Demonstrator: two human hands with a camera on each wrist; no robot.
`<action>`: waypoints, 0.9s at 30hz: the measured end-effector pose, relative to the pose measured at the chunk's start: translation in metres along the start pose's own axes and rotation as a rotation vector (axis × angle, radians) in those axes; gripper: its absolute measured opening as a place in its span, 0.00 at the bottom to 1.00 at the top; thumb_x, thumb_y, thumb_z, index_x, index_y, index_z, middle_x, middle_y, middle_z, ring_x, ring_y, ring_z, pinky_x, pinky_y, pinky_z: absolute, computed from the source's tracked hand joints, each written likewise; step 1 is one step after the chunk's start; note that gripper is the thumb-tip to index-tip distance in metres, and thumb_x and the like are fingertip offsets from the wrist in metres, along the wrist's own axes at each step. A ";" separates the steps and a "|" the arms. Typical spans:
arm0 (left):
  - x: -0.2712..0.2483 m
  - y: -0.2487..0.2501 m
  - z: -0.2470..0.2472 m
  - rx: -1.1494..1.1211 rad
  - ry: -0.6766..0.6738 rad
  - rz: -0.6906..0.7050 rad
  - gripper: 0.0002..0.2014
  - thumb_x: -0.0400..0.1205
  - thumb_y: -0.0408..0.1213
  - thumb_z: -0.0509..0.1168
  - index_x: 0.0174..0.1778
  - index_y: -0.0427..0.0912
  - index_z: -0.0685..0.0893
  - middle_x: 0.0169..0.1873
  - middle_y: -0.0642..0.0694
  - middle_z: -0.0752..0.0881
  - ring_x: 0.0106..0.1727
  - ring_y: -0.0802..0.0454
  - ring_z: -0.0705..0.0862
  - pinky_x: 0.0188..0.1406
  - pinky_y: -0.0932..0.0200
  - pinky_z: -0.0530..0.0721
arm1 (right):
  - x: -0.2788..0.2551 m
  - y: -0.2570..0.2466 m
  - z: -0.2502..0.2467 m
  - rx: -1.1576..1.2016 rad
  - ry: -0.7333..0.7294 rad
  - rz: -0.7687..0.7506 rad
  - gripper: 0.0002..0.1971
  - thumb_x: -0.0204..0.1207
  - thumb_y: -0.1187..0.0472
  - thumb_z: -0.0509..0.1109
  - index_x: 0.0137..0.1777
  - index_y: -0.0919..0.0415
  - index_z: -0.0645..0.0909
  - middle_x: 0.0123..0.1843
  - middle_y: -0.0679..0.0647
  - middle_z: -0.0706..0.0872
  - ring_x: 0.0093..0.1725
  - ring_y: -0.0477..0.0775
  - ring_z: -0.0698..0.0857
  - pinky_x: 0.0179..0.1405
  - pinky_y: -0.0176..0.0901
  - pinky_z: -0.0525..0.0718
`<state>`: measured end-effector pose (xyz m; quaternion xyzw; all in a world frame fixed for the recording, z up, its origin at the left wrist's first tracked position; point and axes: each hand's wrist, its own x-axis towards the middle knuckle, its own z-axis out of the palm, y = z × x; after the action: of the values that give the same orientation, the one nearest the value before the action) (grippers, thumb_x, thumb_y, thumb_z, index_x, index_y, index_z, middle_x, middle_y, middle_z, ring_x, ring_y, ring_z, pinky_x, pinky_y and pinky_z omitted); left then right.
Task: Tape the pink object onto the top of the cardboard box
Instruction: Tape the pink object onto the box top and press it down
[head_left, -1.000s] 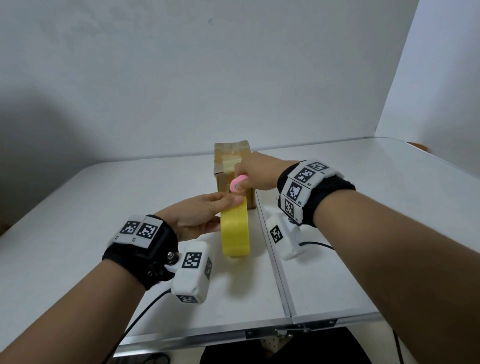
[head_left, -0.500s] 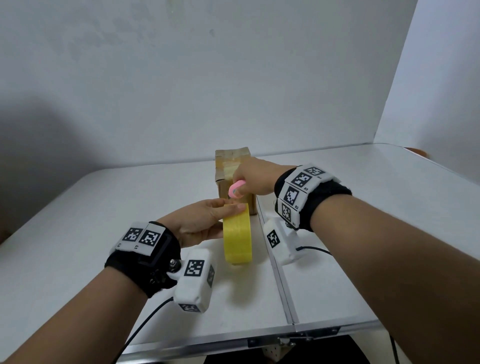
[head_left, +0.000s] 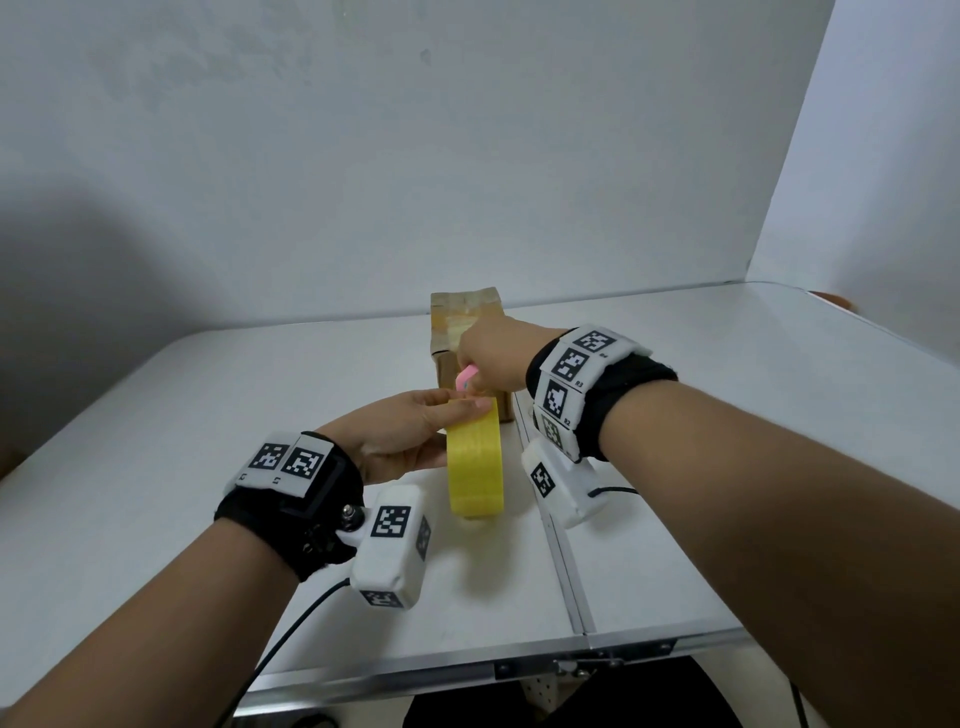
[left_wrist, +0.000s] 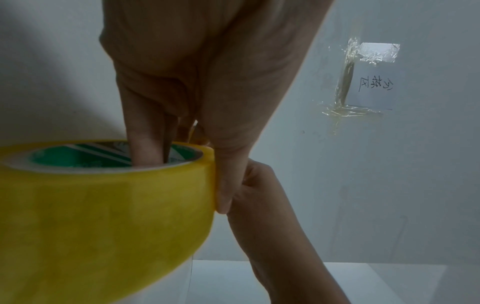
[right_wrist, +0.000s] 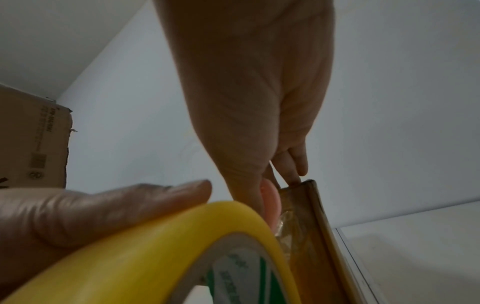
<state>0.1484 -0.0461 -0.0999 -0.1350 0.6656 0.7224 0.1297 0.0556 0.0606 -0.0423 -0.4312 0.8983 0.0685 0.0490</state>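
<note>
The left hand (head_left: 400, 436) grips the yellow tape roll (head_left: 475, 467), which stands on edge on the white table (head_left: 156, 441), fingers (left_wrist: 144, 144) curled into its core and thumb along the rim; the right hand (head_left: 493, 358) pinches the pink object (head_left: 466, 378) against the cardboard box (head_left: 467, 306), just above the roll.

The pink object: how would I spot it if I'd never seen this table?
Start at the white table, where a tall cardboard box stands near the middle. In front of it an upright yellow tape roll is held by the left hand. Just above the roll, the right hand pinches the pink object, small, rounded, the only pink thing.
</note>
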 end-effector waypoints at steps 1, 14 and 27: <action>0.000 0.000 0.000 -0.002 -0.004 -0.002 0.32 0.70 0.42 0.76 0.70 0.36 0.80 0.68 0.37 0.83 0.67 0.43 0.83 0.72 0.46 0.78 | 0.001 -0.001 0.000 -0.012 -0.004 0.002 0.13 0.80 0.53 0.65 0.48 0.64 0.83 0.39 0.56 0.80 0.45 0.56 0.79 0.33 0.41 0.73; 0.000 0.002 0.000 0.028 0.006 -0.020 0.29 0.72 0.44 0.75 0.68 0.38 0.82 0.63 0.40 0.87 0.61 0.47 0.83 0.74 0.46 0.76 | -0.001 -0.002 0.002 -0.094 -0.035 0.074 0.12 0.83 0.60 0.63 0.54 0.69 0.82 0.42 0.56 0.73 0.28 0.50 0.70 0.27 0.39 0.69; -0.001 0.006 -0.002 0.062 -0.028 -0.027 0.26 0.66 0.45 0.77 0.60 0.42 0.87 0.54 0.44 0.89 0.56 0.48 0.85 0.70 0.49 0.79 | -0.009 0.009 -0.005 -0.178 -0.017 -0.031 0.10 0.82 0.59 0.63 0.50 0.67 0.81 0.71 0.64 0.77 0.44 0.56 0.75 0.24 0.37 0.65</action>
<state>0.1472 -0.0486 -0.0946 -0.1299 0.6840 0.7014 0.1528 0.0539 0.0717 -0.0351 -0.4473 0.8814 0.1507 0.0191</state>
